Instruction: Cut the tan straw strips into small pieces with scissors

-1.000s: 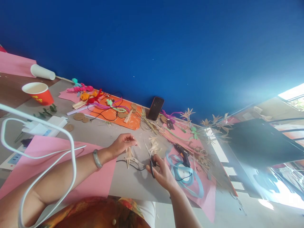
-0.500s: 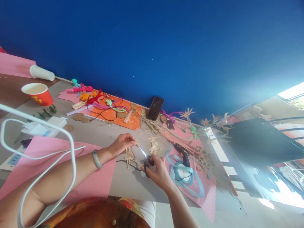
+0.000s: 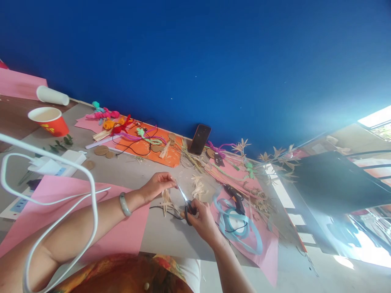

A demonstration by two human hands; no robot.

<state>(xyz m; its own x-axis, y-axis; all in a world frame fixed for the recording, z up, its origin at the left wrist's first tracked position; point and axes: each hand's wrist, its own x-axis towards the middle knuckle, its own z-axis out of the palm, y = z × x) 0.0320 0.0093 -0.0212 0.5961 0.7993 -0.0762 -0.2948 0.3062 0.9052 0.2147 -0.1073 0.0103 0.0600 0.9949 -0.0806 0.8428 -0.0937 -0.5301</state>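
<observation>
Scissors (image 3: 182,195) sit gripped in the right hand (image 3: 204,223) above the table (image 3: 166,242), tips right by the left hand (image 3: 156,186). Its thumb and finger are pinched together, around what I can't tell. Dried leaves (image 3: 198,188) lie loose beyond the scissors. The blades seem in place, I'd say, but no finished cut shows from here.
</observation>
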